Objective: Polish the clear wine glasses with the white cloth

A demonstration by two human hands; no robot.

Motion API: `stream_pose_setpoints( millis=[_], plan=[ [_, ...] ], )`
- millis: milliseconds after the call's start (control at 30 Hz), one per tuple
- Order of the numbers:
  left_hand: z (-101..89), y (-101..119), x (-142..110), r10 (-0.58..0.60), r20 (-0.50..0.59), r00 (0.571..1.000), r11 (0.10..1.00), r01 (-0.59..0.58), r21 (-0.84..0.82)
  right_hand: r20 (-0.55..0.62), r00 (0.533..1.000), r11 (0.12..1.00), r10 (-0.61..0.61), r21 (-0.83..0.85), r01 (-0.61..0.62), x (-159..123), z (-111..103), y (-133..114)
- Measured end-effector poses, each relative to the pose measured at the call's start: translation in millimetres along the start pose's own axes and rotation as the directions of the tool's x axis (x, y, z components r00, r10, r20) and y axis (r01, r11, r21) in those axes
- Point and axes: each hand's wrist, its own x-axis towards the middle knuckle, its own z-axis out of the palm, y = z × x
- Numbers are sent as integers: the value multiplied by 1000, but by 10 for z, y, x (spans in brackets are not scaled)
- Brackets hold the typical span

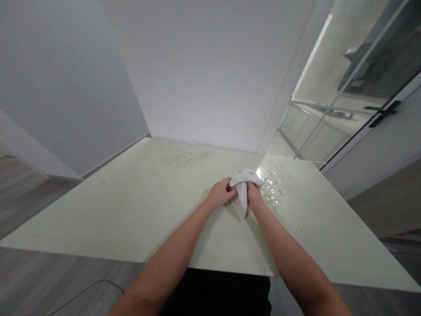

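Note:
A white cloth (pixel 242 179) is bunched between my two hands above the table, one folded end hanging down toward me. My left hand (pixel 221 193) is closed at the cloth's left edge, its fingers curled and the thumb against the hanging part. On the other side, my right hand (pixel 254 196) grips the cloth, with most of its fingers tucked underneath. Whether the folds wrap anything cannot be seen. Just right of my right hand stands a group of several clear stemmed glasses (pixel 273 186). Farther off, a smaller group of clear glasses (pixel 186 153) stands near the table's back edge.
The pale table (pixel 131 206) meets a white wall (pixel 204 79) at the back. At the right are glass panels (pixel 315 127) and a door with a black handle (pixel 383 114). A cable (pixel 95 283) lies on the wood-look floor at the lower left.

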Motion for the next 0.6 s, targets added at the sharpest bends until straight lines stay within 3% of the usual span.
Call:
stream_pose_setpoints(
  millis=[100,167,267,467,600],
  plan=[
    [-9,-27,2,-28,63,998,991,35,-127,-56,991,987,119,115,-112,14,19,-45],
    [-54,-38,1,-19,77,997,990,30,-136,32,979,969,201,139,-203,39,8,-90],
    [-169,-18,-16,66,73,995,998,-67,15,233,928,947,290,67,-313,65,-57,-143],
    [-352,53,-66,259,127,957,884,-288,367,462,832,952,306,-137,-274,-11,-147,-133],
    [-380,33,-62,310,172,935,833,-354,425,538,805,965,252,-199,-169,-56,-153,-126]
  ],
)
